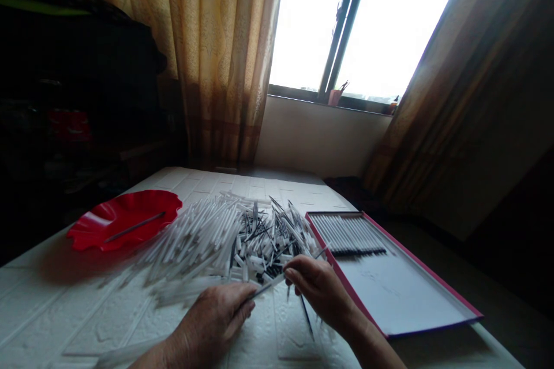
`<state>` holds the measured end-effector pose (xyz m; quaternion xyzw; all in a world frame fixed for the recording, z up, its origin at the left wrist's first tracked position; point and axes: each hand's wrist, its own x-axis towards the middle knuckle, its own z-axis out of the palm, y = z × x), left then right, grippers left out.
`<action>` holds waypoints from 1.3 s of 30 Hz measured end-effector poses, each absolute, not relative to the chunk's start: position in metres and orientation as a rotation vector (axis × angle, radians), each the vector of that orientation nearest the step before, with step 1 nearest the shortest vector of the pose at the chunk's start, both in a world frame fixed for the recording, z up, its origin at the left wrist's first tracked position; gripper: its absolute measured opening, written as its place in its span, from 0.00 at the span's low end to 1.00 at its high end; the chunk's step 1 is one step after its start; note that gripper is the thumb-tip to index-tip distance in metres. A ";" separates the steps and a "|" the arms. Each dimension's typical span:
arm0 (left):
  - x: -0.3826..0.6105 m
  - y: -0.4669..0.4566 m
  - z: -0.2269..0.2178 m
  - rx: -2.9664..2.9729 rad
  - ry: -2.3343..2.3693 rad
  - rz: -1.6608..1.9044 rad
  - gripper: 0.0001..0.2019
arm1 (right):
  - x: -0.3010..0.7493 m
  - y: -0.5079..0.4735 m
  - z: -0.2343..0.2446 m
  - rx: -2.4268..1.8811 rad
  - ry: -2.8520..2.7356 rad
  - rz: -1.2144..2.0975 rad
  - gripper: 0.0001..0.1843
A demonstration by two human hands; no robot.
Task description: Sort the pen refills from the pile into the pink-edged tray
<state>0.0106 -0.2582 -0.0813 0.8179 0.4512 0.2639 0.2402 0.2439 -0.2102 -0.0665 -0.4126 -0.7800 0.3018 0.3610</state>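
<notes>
My left hand [216, 317] is closed round one end of a slim pen [270, 286]. The fingers of my right hand [318, 285] pinch its other end, so the pen slants between both hands above the table's near side. Just beyond lies a heap of small white and black pen parts [255, 256] with dark, thin refills among them. To its left spreads a pile of whitish pen barrels [194, 233]. Below my right hand a dark refill [307, 317] shows; whether my fingers touch it I cannot tell.
On the right stands a shallow pink-edged box [407, 294], a row of pens [348, 233] lying at its far end. A red wavy-rimmed plate [108, 219] at the left holds one thin dark stick [136, 226]. Behind the white table [56, 305] are curtains [220, 57] and a window.
</notes>
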 end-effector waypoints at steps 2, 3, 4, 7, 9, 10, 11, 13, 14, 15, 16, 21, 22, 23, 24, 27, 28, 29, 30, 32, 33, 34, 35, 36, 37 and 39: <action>0.010 -0.258 -0.079 2.170 1.236 0.790 0.13 | 0.244 -0.210 -0.067 -1.069 -1.991 0.779 0.11; 0.009 -0.257 -0.078 2.121 1.244 0.833 0.13 | 0.245 -0.209 -0.067 -1.075 -1.964 0.801 0.11; 0.009 -0.256 -0.077 2.063 1.251 0.878 0.13 | 0.246 -0.208 -0.068 -1.082 -1.929 0.834 0.11; 0.008 -0.252 -0.073 1.854 1.233 0.995 0.14 | 0.248 -0.204 -0.072 -1.094 -1.830 0.944 0.12; 0.007 -0.249 -0.072 1.717 1.189 1.057 0.17 | 0.249 -0.203 -0.073 -1.090 -1.811 0.977 0.13; 0.007 -0.247 -0.072 1.658 1.169 1.089 0.18 | 0.250 -0.203 -0.073 -1.085 -1.810 0.995 0.13; 0.006 -0.246 -0.073 1.606 1.153 1.116 0.20 | 0.249 -0.204 -0.073 -1.080 -1.810 1.017 0.13; 0.006 -0.244 -0.074 1.524 1.131 1.163 0.23 | 0.247 -0.208 -0.070 -1.070 -1.816 1.075 0.12; 0.005 -0.243 -0.074 1.489 1.122 1.183 0.25 | 0.245 -0.209 -0.068 -1.064 -1.818 1.109 0.12; 0.005 -0.242 -0.075 1.457 1.115 1.201 0.26 | 0.244 -0.211 -0.066 -1.058 -1.816 1.144 0.12; 0.004 -0.242 -0.075 1.428 1.109 1.220 0.27 | 0.242 -0.213 -0.065 -1.049 -1.806 1.179 0.12; 0.003 -0.242 -0.073 1.333 1.095 1.288 0.28 | 0.239 -0.212 -0.065 -0.981 -1.695 1.288 0.14; 0.003 -0.242 -0.072 1.322 1.092 1.292 0.28 | 0.239 -0.211 -0.066 -0.980 -1.683 1.284 0.14; 0.003 -0.241 -0.072 1.314 1.088 1.293 0.28 | 0.239 -0.210 -0.068 -0.986 -1.679 1.273 0.13; 0.003 -0.241 -0.071 1.308 1.084 1.292 0.28 | 0.239 -0.209 -0.069 -0.997 -1.681 1.259 0.13; 0.003 -0.241 -0.070 1.306 1.073 1.289 0.29 | 0.240 -0.207 -0.072 -1.024 -1.698 1.233 0.16; 0.003 -0.242 -0.070 1.310 1.070 1.288 0.29 | 0.240 -0.207 -0.072 -1.026 -1.703 1.231 0.18; 0.003 -0.242 -0.071 1.316 1.068 1.287 0.29 | 0.239 -0.207 -0.072 -1.026 -1.709 1.230 0.19; 0.003 -0.242 -0.071 1.325 1.066 1.285 0.29 | 0.239 -0.208 -0.072 -1.026 -1.721 1.231 0.19; 0.004 -0.243 -0.074 1.351 1.066 1.282 0.29 | 0.237 -0.210 -0.072 -1.026 -1.753 1.239 0.17; 0.005 -0.243 -0.076 1.368 1.067 1.280 0.30 | 0.235 -0.212 -0.071 -1.029 -1.780 1.240 0.15; 0.005 -0.243 -0.078 1.385 1.069 1.280 0.30 | 0.233 -0.214 -0.071 -1.037 -1.831 1.216 0.13; 0.005 -0.243 -0.079 1.404 1.073 1.284 0.30 | 0.231 -0.216 -0.070 -1.050 -1.901 1.159 0.11; 0.006 -0.243 -0.080 1.426 1.077 1.292 0.29 | 0.230 -0.218 -0.070 -1.061 -1.979 1.075 0.09; 0.006 -0.244 -0.081 1.451 1.084 1.304 0.29 | 0.228 -0.220 -0.069 -1.065 -2.054 0.974 0.08; 0.005 -0.245 -0.080 1.505 1.105 1.326 0.27 | 0.225 -0.222 -0.070 -1.057 -2.161 0.771 0.08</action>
